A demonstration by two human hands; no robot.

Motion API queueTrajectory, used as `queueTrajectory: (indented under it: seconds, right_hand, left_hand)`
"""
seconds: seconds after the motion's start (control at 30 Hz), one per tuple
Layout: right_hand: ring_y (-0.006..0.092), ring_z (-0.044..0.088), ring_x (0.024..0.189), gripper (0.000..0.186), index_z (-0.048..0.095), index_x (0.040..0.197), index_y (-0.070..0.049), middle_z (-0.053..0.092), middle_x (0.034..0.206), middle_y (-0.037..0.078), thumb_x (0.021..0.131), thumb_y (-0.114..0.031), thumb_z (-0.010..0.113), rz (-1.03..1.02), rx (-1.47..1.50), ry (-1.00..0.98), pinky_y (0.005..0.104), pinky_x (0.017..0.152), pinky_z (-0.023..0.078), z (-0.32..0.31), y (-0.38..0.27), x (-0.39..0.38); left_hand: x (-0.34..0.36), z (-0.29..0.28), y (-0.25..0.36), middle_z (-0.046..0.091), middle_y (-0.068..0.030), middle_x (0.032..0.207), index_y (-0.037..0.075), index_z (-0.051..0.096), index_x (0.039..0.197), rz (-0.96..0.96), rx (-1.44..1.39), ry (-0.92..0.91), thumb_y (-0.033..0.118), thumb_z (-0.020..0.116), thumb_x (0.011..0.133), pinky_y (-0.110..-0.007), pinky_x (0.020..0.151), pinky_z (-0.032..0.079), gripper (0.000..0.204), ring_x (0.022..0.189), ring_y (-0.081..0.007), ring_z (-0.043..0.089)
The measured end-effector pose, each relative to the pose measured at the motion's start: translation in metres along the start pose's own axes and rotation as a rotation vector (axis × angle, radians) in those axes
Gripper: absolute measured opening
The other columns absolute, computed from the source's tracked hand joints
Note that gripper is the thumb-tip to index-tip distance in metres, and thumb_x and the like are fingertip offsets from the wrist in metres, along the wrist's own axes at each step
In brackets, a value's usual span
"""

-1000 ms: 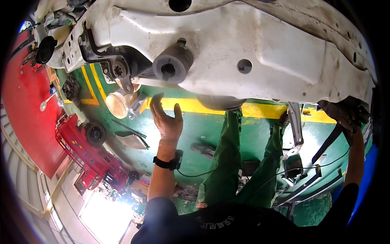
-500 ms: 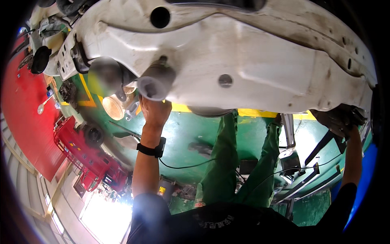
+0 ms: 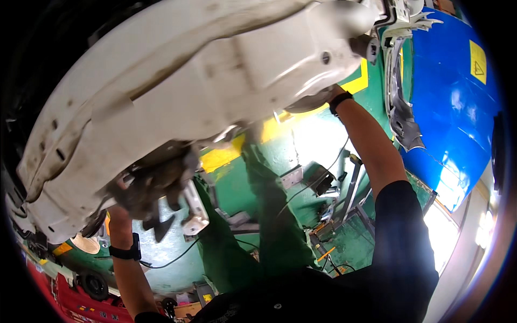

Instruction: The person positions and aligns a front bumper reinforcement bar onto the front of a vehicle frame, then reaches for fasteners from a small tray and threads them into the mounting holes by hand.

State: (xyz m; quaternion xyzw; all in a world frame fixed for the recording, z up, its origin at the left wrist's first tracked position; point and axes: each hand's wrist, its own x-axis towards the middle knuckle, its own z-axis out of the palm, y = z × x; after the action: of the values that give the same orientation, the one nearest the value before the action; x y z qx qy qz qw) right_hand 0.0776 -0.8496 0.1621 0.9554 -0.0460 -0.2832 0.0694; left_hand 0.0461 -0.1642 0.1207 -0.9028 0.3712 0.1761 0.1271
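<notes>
A long white metal vehicle body beam (image 3: 215, 81), stained brown in places, slants across the upper part of the view. My left hand (image 3: 119, 216) reaches up at its lower left edge, beside a dark, grimy, blurred mechanical part (image 3: 156, 180) that hangs below the beam. The fingers of that hand are hidden. On the right, my right hand (image 3: 336, 90) goes up behind the beam's lower edge, next to a rounded dark part (image 3: 309, 101). Its fingers are hidden too. A grey cylindrical part (image 3: 371, 48) sticks out at the beam's right end.
A large blue panel (image 3: 452, 102) stands at the right, with a grey curved trim piece (image 3: 401, 113) alongside. Metal stands (image 3: 353, 188), a black box-like part (image 3: 319, 180) and a thin cable lie on the green floor. Something red with a black wheel (image 3: 95, 285) is at lower left.
My view has swung right and tilted, bringing the blue panel in. My right hand has left the dark part and is up by the beam's edge; my left hand is now beside that dark part.
</notes>
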Motion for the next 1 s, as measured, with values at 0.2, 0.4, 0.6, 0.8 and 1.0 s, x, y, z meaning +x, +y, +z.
queueTrajectory:
  seconds: [0.2, 0.4, 0.6, 0.8, 1.0]
  right_hand:
    - [0.0328, 0.064, 0.074, 0.025, 0.071, 0.091, -0.013, 0.068, 0.084, 0.009, 0.078, -0.029, 0.057, -0.379, 0.209, 0.698, 0.0456, 0.064, 0.053, 0.008, 0.001, 0.001]
    - [0.0324, 0.064, 0.074, 0.020, 0.067, 0.082, -0.010, 0.066, 0.077, 0.010, 0.081, -0.028, 0.059, -0.455, 0.272, 0.649, 0.0420, 0.063, 0.054, 0.000, 0.000, -0.002]
    - [0.0343, 0.062, 0.068, 0.016, 0.067, 0.083, -0.008, 0.064, 0.070, 0.010, 0.085, -0.024, 0.062, -0.537, 0.456, 0.556, 0.0433, 0.062, 0.051, -0.002, -0.003, -0.001]
    - [0.0372, 0.059, 0.070, 0.012, 0.063, 0.078, -0.005, 0.059, 0.067, 0.014, 0.084, -0.015, 0.064, -0.530, 0.621, 0.356, 0.0464, 0.064, 0.045, -0.018, -0.009, -0.005]
    - [0.0246, 0.064, 0.086, 0.012, 0.070, 0.089, -0.011, 0.070, 0.083, 0.006, 0.087, -0.019, 0.062, -0.495, 0.479, 0.372, 0.0407, 0.083, 0.047, -0.009, -0.008, -0.010]
  left_hand:
    - [0.000, -0.035, -0.010, 0.068, -0.0139, 0.111, 0.005, 0.056, 0.126, -0.186, -0.211, -0.052, 0.031, 0.068, 0.089, -0.038, 0.084, 0.053, 0.046, 0.100, -0.0311, 0.066]
    - [0.006, -0.055, -0.015, 0.068, -0.0140, 0.111, 0.005, 0.056, 0.126, -0.318, -0.368, -0.117, 0.030, 0.068, 0.089, -0.038, 0.085, 0.053, 0.046, 0.101, -0.0309, 0.066]
    - [0.012, -0.061, -0.018, 0.068, -0.0142, 0.111, 0.005, 0.056, 0.126, -0.377, -0.460, -0.136, 0.030, 0.067, 0.089, -0.038, 0.085, 0.053, 0.046, 0.101, -0.0307, 0.066]
    - [0.014, -0.071, -0.023, 0.067, -0.0144, 0.112, 0.005, 0.056, 0.126, -0.398, -0.498, -0.185, 0.030, 0.067, 0.089, -0.038, 0.085, 0.053, 0.046, 0.101, -0.0306, 0.066]
    - [0.003, -0.068, -0.032, 0.067, -0.0145, 0.112, 0.005, 0.056, 0.126, -0.426, -0.538, -0.251, 0.030, 0.067, 0.089, -0.038, 0.086, 0.053, 0.046, 0.101, -0.0304, 0.066]
